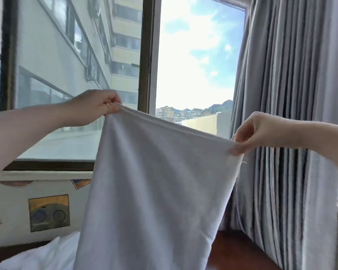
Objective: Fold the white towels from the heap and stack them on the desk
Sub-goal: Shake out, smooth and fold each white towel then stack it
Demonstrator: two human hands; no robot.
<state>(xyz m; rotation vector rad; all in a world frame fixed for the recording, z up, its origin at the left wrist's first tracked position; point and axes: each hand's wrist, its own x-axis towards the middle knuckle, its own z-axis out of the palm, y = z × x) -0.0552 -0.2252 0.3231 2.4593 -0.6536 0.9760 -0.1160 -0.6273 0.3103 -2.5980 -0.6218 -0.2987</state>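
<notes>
**White towel held up by two corners before the window**

A dark reddish wood surface (230, 250) shows at the bottom right, and a heap of white towels (47, 254) lies at the bottom left, partly hidden by the raised cloth. Behind stands a wall with square picture tiles (49, 212) under a dark-framed window (144, 55), through which a pale building and a bright sky show. Grey pleated curtains (293, 94) hang at the right.

Both bare forearms reach forward at chest height. The left hand (94, 106) pinches the upper left corner of the white towel (154, 182) between thumb and curled fingers. The right hand (256, 133), lower, pinches the upper right corner the same way. The top edge runs taut and sloping between them, and the towel hangs down in front of the heap, out of the bottom of the view.
</notes>
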